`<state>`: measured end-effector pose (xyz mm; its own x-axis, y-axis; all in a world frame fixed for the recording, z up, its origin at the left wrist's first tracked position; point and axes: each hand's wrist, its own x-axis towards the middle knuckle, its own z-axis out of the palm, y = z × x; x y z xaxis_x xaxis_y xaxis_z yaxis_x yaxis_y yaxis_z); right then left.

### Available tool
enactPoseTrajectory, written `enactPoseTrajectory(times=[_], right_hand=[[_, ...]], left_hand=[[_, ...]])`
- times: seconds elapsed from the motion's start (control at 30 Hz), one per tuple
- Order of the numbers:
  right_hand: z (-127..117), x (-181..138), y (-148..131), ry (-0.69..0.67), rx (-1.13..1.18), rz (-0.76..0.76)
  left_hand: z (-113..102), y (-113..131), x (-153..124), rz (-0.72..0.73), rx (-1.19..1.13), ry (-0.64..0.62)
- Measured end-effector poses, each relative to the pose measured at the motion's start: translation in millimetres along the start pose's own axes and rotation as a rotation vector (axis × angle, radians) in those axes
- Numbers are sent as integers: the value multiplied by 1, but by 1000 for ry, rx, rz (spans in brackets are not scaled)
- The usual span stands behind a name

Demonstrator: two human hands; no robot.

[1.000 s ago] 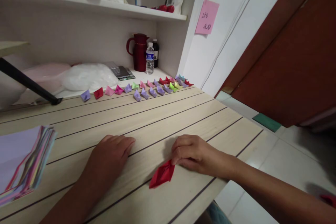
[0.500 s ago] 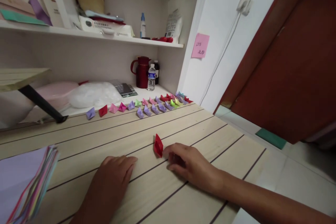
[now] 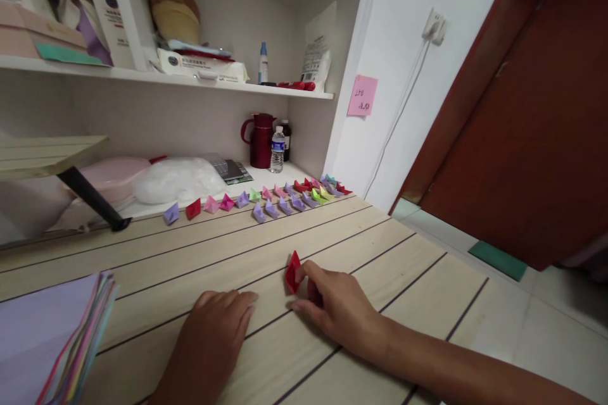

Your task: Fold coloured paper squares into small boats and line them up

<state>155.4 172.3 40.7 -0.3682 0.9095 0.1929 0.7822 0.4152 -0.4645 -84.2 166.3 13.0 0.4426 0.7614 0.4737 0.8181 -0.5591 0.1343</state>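
A small red folded-paper boat (image 3: 291, 274) stands on the slatted table in front of me. The index fingertip of my right hand (image 3: 335, 307) touches or overlaps its right side; the thumb is apart, just below the boat, and the other fingers curl underneath. To the left, my left hand (image 3: 216, 329) rests palm down on the wood, fingers lying together and holding nothing visible. Farther back, several paper boats in purple, red, pink, green and yellow, among them a red paper boat (image 3: 194, 209) and a purple paper boat (image 3: 259, 212), line the table's far edge.
A stack of coloured paper (image 3: 52, 335) lies at the near left. Behind the table, a shelf unit holds a dark red jug (image 3: 261, 140), a water bottle (image 3: 277, 150) and a plastic bag (image 3: 178, 180). A black bracket (image 3: 95, 199) stands at the far left.
My right index finger has moved onto the red paper boat's side, and the thumb has spread away below. The view has shifted slightly; my left hand stays resting on the table.
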Motion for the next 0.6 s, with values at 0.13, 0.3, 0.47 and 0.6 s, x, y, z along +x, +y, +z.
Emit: enactPoseTrajectory(times=[0.13,0.3,0.47,0.6], right_hand=[[6,6,-6,-3,-100,-30],[7,7,-1,6,-198,-4],[4,6,9,4,-207,27],[4,16,14,41,-108,-18]], left_hand=[[1,0,0,26,16,1],[3,0,-1,25,15,5],[3,0,-1,5,-68,42],[-1,5,1,-24,-22,-15]])
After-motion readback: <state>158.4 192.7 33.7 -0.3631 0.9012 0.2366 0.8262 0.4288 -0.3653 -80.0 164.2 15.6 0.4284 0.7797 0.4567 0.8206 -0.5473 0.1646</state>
